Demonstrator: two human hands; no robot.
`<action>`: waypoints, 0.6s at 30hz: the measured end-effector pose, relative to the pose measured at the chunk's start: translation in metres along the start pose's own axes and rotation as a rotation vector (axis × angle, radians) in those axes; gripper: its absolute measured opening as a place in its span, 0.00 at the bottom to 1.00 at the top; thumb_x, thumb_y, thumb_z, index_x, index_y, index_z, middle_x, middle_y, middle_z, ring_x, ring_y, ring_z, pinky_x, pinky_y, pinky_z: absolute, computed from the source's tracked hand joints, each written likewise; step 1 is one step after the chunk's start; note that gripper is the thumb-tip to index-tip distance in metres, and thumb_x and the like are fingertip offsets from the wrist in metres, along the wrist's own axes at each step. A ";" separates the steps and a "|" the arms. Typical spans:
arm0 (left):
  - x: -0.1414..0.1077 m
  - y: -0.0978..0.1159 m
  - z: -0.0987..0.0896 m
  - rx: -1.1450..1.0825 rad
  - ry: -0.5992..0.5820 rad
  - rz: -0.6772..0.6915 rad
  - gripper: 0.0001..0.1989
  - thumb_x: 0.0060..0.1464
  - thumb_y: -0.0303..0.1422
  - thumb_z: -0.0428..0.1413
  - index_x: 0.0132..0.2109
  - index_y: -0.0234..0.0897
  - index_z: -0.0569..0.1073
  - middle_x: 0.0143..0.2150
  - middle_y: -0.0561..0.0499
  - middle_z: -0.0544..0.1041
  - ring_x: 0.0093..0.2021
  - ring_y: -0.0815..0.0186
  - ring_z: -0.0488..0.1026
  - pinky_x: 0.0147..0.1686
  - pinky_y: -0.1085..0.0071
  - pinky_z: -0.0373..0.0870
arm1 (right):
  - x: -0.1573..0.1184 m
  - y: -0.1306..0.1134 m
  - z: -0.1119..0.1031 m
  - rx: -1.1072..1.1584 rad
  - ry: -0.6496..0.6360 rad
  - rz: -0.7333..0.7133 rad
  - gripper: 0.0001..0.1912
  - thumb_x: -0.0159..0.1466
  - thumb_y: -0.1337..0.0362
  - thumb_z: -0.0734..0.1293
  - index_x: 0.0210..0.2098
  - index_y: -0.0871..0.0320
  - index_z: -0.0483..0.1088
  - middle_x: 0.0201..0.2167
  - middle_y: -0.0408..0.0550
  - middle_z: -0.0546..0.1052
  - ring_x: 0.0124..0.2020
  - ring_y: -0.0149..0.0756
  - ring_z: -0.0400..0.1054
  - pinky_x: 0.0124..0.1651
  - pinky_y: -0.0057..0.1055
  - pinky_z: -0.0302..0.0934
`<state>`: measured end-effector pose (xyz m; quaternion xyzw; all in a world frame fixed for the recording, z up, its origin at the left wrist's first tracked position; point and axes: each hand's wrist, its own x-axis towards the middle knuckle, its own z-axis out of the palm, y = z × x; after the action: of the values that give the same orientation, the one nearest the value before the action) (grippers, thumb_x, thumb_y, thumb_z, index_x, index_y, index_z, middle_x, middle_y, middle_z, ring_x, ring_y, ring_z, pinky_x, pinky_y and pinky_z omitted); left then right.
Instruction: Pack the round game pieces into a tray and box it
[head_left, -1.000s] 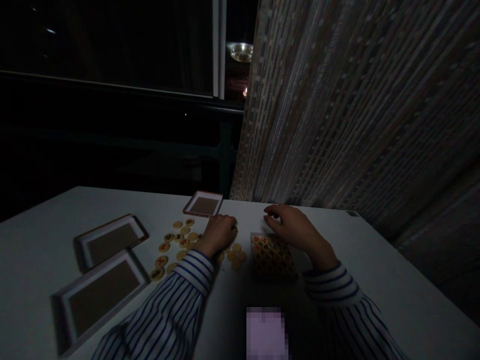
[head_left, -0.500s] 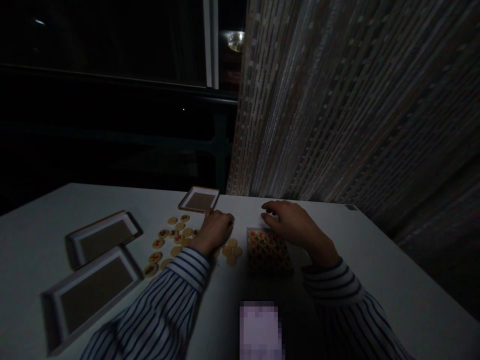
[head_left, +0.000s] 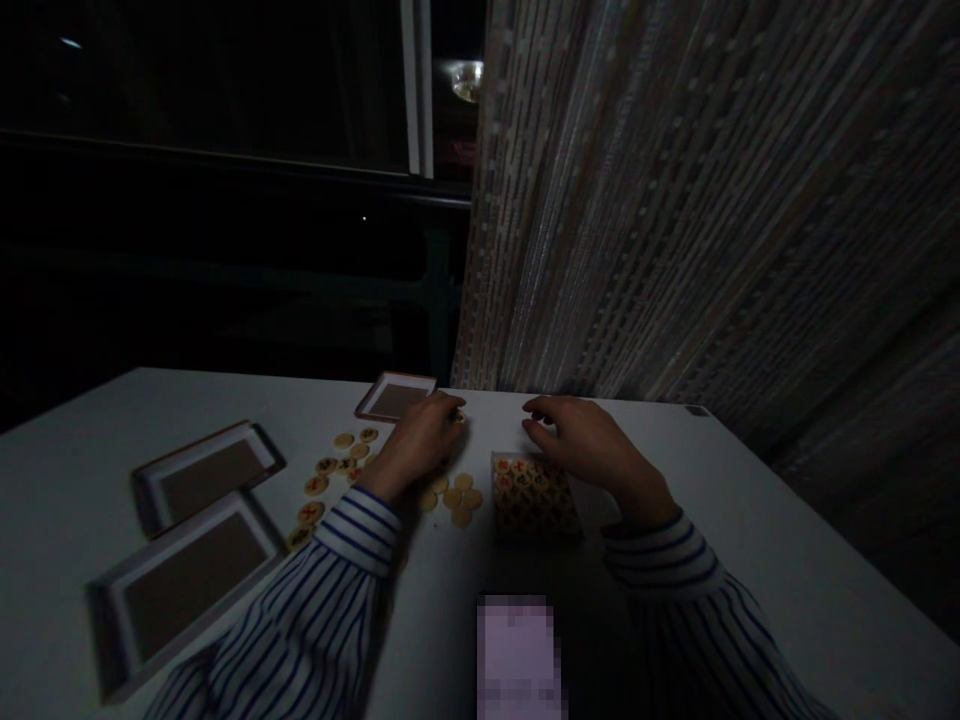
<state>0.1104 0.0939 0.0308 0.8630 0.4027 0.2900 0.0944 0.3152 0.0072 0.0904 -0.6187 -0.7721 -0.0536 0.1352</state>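
Note:
My left hand is raised above the loose xiangqi pieces, its fingers closed on one xiangqi piece whose marked face shows past the thumb. Under and beside that wrist lie more round wooden pieces: several with red or black characters, such as a red-marked piece, and a group of plain-side-up pieces. My right hand hovers over the far right corner of a square box filled with rows of pieces, face up. Its thumb and forefinger are apart; the space behind them is dim.
Two shallow trays, one nearer and one behind it, rest on the left of the white table. Another small tray sits at the far edge. A blurred-out phone-like object lies in front. A string curtain hangs behind.
My left hand has lifted and moved away from me, and a xiangqi piece now shows in its fingers. My right hand stays nearly in place over the box.

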 end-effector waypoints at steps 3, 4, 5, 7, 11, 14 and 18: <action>0.001 0.002 -0.003 -0.052 0.025 0.001 0.18 0.53 0.32 0.49 0.50 0.32 0.69 0.47 0.43 0.73 0.46 0.60 0.70 0.47 0.67 0.64 | 0.001 -0.002 -0.003 0.002 0.008 -0.004 0.18 0.63 0.58 0.56 0.47 0.58 0.69 0.43 0.51 0.76 0.42 0.38 0.69 0.42 0.31 0.59; 0.001 0.004 -0.004 -0.076 0.027 -0.001 0.18 0.52 0.32 0.49 0.50 0.32 0.70 0.46 0.43 0.73 0.45 0.61 0.70 0.47 0.67 0.64 | 0.002 -0.003 -0.004 0.008 0.011 -0.004 0.18 0.63 0.58 0.56 0.47 0.58 0.69 0.42 0.51 0.76 0.42 0.38 0.69 0.41 0.31 0.59; 0.001 0.005 -0.004 -0.104 0.026 -0.008 0.18 0.52 0.33 0.49 0.49 0.32 0.70 0.46 0.43 0.73 0.45 0.61 0.70 0.46 0.67 0.65 | 0.004 -0.004 -0.005 0.016 0.013 -0.004 0.18 0.63 0.58 0.56 0.47 0.58 0.69 0.42 0.50 0.76 0.41 0.38 0.69 0.41 0.30 0.59; 0.002 0.009 -0.004 -0.174 0.017 -0.037 0.18 0.51 0.33 0.50 0.48 0.32 0.70 0.45 0.44 0.73 0.42 0.62 0.71 0.44 0.67 0.66 | 0.007 -0.006 -0.006 0.040 0.010 -0.007 0.18 0.63 0.58 0.56 0.47 0.58 0.68 0.42 0.49 0.76 0.41 0.37 0.69 0.41 0.30 0.59; 0.001 0.019 -0.004 -0.345 -0.010 -0.136 0.18 0.48 0.36 0.54 0.46 0.31 0.72 0.40 0.45 0.74 0.38 0.64 0.71 0.39 0.68 0.67 | 0.012 -0.007 -0.007 0.068 0.004 -0.021 0.18 0.63 0.58 0.57 0.47 0.57 0.68 0.42 0.49 0.76 0.41 0.37 0.69 0.41 0.29 0.58; 0.001 0.026 -0.004 -0.447 -0.049 -0.244 0.20 0.46 0.37 0.56 0.45 0.30 0.72 0.33 0.48 0.74 0.32 0.66 0.70 0.32 0.70 0.67 | 0.012 -0.004 -0.006 0.075 -0.004 -0.032 0.17 0.63 0.58 0.57 0.47 0.57 0.69 0.42 0.49 0.76 0.41 0.37 0.69 0.41 0.29 0.58; 0.001 0.030 -0.007 -0.497 -0.034 -0.285 0.19 0.44 0.37 0.57 0.43 0.30 0.72 0.28 0.51 0.72 0.27 0.69 0.68 0.27 0.73 0.64 | 0.011 -0.001 -0.007 0.070 -0.013 -0.025 0.17 0.63 0.57 0.57 0.46 0.57 0.69 0.42 0.48 0.76 0.41 0.37 0.69 0.40 0.29 0.58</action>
<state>0.1256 0.0746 0.0489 0.7530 0.4348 0.3490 0.3495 0.3131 0.0156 0.0998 -0.6041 -0.7821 -0.0240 0.1511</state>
